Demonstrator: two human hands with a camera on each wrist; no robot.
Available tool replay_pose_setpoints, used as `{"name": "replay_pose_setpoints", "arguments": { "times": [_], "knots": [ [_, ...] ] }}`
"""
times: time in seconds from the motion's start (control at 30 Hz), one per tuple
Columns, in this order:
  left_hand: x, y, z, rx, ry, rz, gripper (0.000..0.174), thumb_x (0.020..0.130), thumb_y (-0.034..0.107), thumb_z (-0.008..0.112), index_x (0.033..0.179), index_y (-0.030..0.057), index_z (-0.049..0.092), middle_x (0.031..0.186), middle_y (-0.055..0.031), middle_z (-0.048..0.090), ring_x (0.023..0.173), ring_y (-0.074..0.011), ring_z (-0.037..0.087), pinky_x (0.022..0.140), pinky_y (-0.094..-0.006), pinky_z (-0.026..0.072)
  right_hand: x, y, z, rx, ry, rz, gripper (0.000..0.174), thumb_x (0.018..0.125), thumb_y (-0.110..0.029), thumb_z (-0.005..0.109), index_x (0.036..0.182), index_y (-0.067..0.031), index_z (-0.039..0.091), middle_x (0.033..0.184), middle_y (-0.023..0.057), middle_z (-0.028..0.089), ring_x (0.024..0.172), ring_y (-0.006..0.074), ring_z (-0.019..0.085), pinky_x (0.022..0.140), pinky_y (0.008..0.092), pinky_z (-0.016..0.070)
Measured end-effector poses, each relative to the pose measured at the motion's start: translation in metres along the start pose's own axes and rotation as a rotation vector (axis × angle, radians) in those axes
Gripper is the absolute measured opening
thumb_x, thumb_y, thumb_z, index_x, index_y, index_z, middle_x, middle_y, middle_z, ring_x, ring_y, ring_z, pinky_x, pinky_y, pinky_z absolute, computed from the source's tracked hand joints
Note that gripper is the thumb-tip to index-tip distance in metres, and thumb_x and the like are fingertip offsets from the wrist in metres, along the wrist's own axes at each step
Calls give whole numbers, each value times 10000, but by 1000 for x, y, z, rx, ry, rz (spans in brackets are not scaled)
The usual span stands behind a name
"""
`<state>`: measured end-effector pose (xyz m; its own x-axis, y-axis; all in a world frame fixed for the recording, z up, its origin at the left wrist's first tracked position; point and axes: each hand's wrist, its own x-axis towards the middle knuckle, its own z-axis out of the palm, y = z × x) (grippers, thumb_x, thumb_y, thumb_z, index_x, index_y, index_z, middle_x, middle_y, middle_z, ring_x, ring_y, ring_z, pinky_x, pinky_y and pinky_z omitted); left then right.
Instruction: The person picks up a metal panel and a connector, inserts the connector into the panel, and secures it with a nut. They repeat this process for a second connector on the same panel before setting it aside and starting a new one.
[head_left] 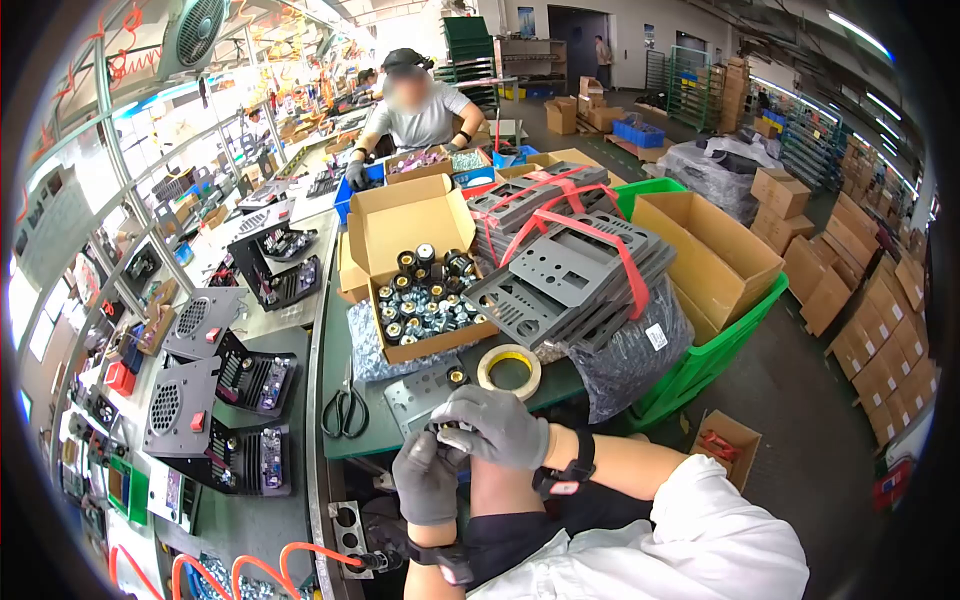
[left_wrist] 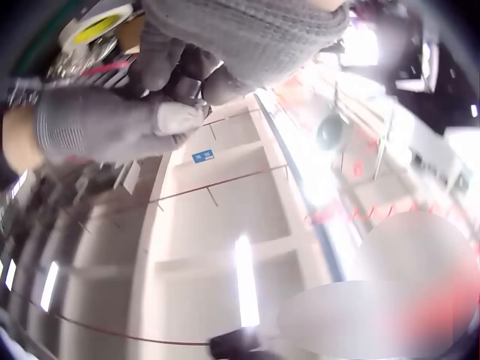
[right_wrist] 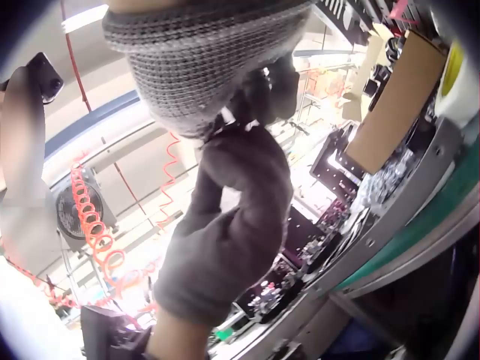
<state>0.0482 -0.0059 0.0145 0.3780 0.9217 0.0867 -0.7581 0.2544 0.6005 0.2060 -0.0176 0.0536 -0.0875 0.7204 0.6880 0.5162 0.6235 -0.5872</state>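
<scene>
Both hands wear grey gloves and meet over the person's lap, at the near edge of the green bench. The left hand [head_left: 427,482] and the right hand [head_left: 497,428] pinch a small dark part [left_wrist: 185,87] between their fingertips. Fingers cover most of it, so I cannot tell its exact kind. Just beyond the hands lies a grey metal plate [head_left: 408,402] with holes, a black round part [head_left: 457,377] on it. A tape roll [head_left: 533,380] lies to the right of the plate, black-handled scissors [head_left: 345,411] to its left.
An open cardboard box [head_left: 395,351] holds many black round parts with metal pieces. Strapped grey metal panels [head_left: 570,275] are stacked beside it, next to a green crate [head_left: 735,343]. Black assemblies [head_left: 262,462] line the left bench. Another person [head_left: 425,115] sits across. An orange coiled hose [head_left: 300,547] lies low left.
</scene>
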Motion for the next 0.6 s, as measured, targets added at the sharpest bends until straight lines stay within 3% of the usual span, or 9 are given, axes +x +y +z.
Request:
{"name": "replay_pose_setpoints", "arguments": {
  "times": [0.03, 0.1, 0.17, 0.2, 0.33, 0.37, 0.47, 0.57, 0.6],
  "knots": [
    [2, -1, -7, 2, 10, -2, 316, 934, 202, 598, 1085, -75, 581, 1067, -141, 644, 873, -220, 655, 755, -348, 581, 5, 3, -4, -82, -67, -216, 266, 854, -174, 705, 1078, -55, 625, 1016, 124, 652, 875, 310, 665, 704, 386, 529],
    [3, 2, -17, -330, -13, -71, 350, 934, 192, 599, 1129, -95, 547, 1059, -175, 642, 860, -253, 659, 769, -366, 595, 11, 25, -1, -85, 7, -216, 365, 838, -176, 710, 1177, -90, 604, 1074, 125, 631, 935, 319, 653, 768, 389, 542],
    [3, 8, -19, -357, -42, -73, 377, 943, 198, 587, 1170, -96, 523, 1083, -194, 636, 882, -274, 658, 775, -370, 594, 1, 51, 4, -221, 36, 116, 412, 845, -213, 711, 1212, -74, 585, 1081, 138, 625, 966, 312, 645, 803, 377, 539],
    [4, 7, -18, -326, -20, -69, 374, 948, 200, 579, 1176, -92, 523, 1100, -189, 632, 900, -272, 653, 781, -368, 591, 6, 30, 1, -90, -24, 291, 417, 852, -249, 713, 1207, -67, 592, 1100, 143, 618, 985, 302, 638, 823, 374, 527],
    [5, 1, -12, -346, 19, -49, 352, 962, 203, 563, 1176, -76, 535, 1140, -182, 614, 956, -255, 624, 794, -335, 565, 16, 3, 10, -59, -120, 23, 358, 857, -278, 714, 1143, -79, 631, 1097, 127, 621, 927, 293, 639, 820, 377, 512],
    [4, 3, -14, -409, -6, -37, 336, 966, 203, 561, 1165, -68, 548, 1146, -186, 604, 976, -241, 604, 796, -306, 548, 14, 21, 9, 85, -200, 73, 333, 869, -278, 697, 1125, -72, 644, 1086, 123, 622, 936, 297, 636, 819, 363, 509],
    [3, 12, -33, -321, -65, -25, 354, 962, 227, 562, 1156, -69, 553, 1135, -181, 605, 943, -252, 602, 775, -318, 552, -1, 62, 2, 23, -98, 346, 301, 858, -220, 705, 1111, -63, 663, 1041, 124, 632, 925, 279, 637, 795, 341, 509],
    [4, 1, -19, -214, -62, -13, 329, 969, 197, 552, 1146, -80, 557, 1135, -158, 609, 955, -211, 606, 800, -298, 558, 16, 0, 5, 49, -80, 132, 298, 853, -202, 711, 1114, -62, 673, 995, 126, 647, 905, 276, 642, 792, 335, 513],
    [2, -5, -6, -119, 65, 44, 284, 988, 153, 513, 1144, -79, 561, 1144, -137, 610, 992, -184, 602, 823, -287, 558, 16, -1, 7, 122, -178, 103, 313, 853, -201, 710, 1132, -63, 670, 969, 126, 660, 903, 272, 646, 795, 321, 516]
  ]
}}
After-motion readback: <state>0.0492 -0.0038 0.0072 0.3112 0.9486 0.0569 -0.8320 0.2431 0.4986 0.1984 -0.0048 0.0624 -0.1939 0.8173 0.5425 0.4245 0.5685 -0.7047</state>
